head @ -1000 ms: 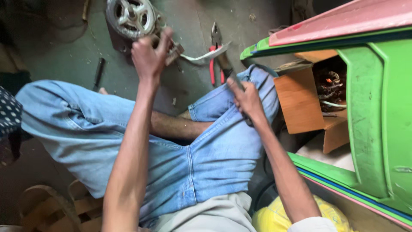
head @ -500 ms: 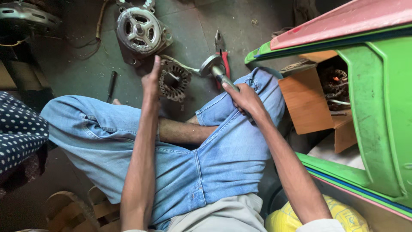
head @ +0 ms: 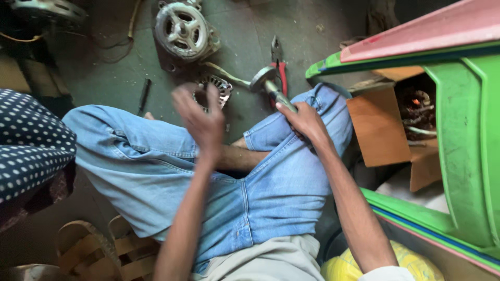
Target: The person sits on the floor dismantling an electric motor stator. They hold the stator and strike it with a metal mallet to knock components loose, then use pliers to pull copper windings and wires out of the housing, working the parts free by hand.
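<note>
Light blue jeans, beige shirt, bare forearms.

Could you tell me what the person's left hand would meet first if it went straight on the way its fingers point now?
Probably the small round finned metal part on the floor just beyond the left hand, whose fingers point up and away from the knees. The hand is blurred and depth unclear, so this is a judgement.

The left hand is up in the air in front of the body. Its fingers are spread and a bit curled, and it looks blurry. The left arm is long and reaches up from below. The right hand is closed in a grip near the right knee. The right arm is stretched out straight. Both arms are bare.
</note>
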